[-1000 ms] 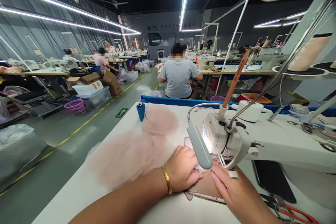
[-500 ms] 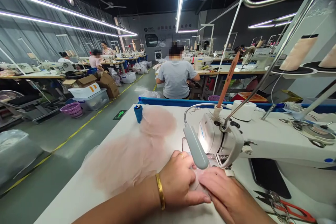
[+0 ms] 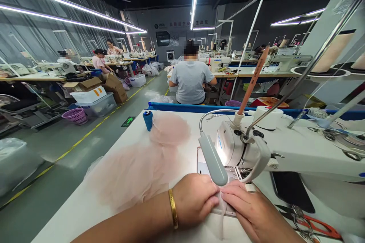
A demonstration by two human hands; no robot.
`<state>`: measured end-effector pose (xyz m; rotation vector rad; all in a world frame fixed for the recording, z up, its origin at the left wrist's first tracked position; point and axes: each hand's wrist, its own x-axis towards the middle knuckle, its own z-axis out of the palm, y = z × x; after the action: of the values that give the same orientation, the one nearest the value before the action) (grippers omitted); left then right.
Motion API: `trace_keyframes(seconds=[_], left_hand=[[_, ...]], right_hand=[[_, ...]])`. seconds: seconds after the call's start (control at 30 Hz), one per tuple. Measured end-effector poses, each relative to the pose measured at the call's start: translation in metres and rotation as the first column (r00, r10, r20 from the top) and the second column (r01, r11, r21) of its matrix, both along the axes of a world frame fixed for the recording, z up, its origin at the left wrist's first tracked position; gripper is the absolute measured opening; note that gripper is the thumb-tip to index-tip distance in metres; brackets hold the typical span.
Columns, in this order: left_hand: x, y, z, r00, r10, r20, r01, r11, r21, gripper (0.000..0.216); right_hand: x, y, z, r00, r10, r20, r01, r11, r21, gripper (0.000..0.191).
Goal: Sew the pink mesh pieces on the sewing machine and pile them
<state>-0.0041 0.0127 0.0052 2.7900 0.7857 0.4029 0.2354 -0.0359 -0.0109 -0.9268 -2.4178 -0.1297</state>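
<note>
— At the near edge of the table, just in front of the machine: what is in hand?

— Pink mesh. Most of it lies spread towards the left edge, reaching back to a blue spool. One end runs under the lamp to the hands.

— State of the hands?

— Left hand is curled narrow, its fingertips nipping the mesh. Right hand lies nearly flat, fingertips touching the left's on the same end. Whether it pinches or only presses, I cannot tell.

— Handling?

— Judged very light, limp and sheer. It will likely slide on the smooth table, bunch, and snag on the scissors at the near right corner.

— Where to hold?

— At the edge close to the needle, both hands, pressed flat and taut. The loose bulk needs no grip.
</note>
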Motion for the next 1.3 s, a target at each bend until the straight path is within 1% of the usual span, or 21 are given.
trace_keyframes(seconds=[0.1, 0.2, 0.33, 0.5, 0.63, 0.73, 0.83, 0.97, 1.03, 1.1, 1.17, 1.3], left_hand=[[0.002, 0.0, 0.0, 0.998, -0.004, -0.059, 0.007, 0.999, 0.054, 0.013], [0.004, -0.001, 0.0, 0.999, -0.029, -0.041, 0.031, 0.998, 0.057, 0.015], [0.005, -0.005, -0.002, 0.997, -0.06, -0.047, 0.062, 0.996, 0.057, 0.011], [0.005, -0.006, -0.009, 0.999, -0.031, -0.033, 0.035, 0.991, 0.13, 0.012], [0.005, -0.004, -0.011, 1.0, -0.018, -0.015, 0.02, 0.994, 0.111, 0.012], [0.004, -0.001, -0.012, 1.0, -0.001, -0.001, 0.001, 0.994, 0.106, 0.013], [0.004, 0.002, -0.012, 1.0, 0.017, 0.005, -0.017, 0.994, 0.11, 0.016], [0.004, 0.007, -0.013, 0.999, 0.049, -0.01, -0.048, 0.991, 0.127, 0.016], [0.004, 0.008, -0.012, 0.998, 0.065, -0.022, -0.062, 0.989, 0.135, 0.015], [0.003, 0.007, -0.01, 0.997, 0.074, -0.019, -0.07, 0.987, 0.145, 0.014], [0.002, 0.005, -0.009, 0.998, 0.061, 0.002, -0.061, 0.986, 0.158, 0.012], [0.001, 0.0, -0.01, 0.999, -0.034, 0.027, 0.028, 0.983, 0.181, 0.014]], right_hand=[[0.007, -0.001, -0.004, 1.0, -0.009, 0.017, 0.01, 0.999, -0.041, 0.039], [0.013, -0.001, -0.008, 0.999, -0.014, 0.031, 0.016, 0.999, -0.046, 0.04], [0.014, -0.001, -0.011, 0.998, -0.027, 0.062, 0.029, 0.999, -0.032, 0.039], [0.015, 0.0, -0.016, 0.995, -0.033, 0.09, 0.037, 0.998, -0.045, 0.039], [0.015, 0.003, -0.019, 0.996, -0.045, 0.074, 0.051, 0.996, -0.079, 0.041], [0.015, 0.007, -0.022, 0.997, -0.053, 0.048, 0.054, 0.998, -0.034, 0.045], [0.018, 0.01, -0.031, 0.997, -0.075, 0.034, 0.074, 0.997, 0.017, 0.049], [0.025, 0.012, -0.046, 0.984, -0.14, 0.113, 0.144, 0.989, -0.035, 0.058], [0.026, 0.012, -0.048, 0.977, -0.164, 0.135, 0.171, 0.984, -0.04, 0.061], [0.026, 0.01, -0.044, 0.982, -0.151, 0.117, 0.153, 0.988, -0.011, 0.059], [0.022, 0.007, -0.034, 0.992, -0.097, 0.086, 0.095, 0.995, 0.026, 0.052], [0.011, 0.0, -0.008, 1.0, -0.006, 0.018, 0.005, 0.996, 0.089, 0.039]])
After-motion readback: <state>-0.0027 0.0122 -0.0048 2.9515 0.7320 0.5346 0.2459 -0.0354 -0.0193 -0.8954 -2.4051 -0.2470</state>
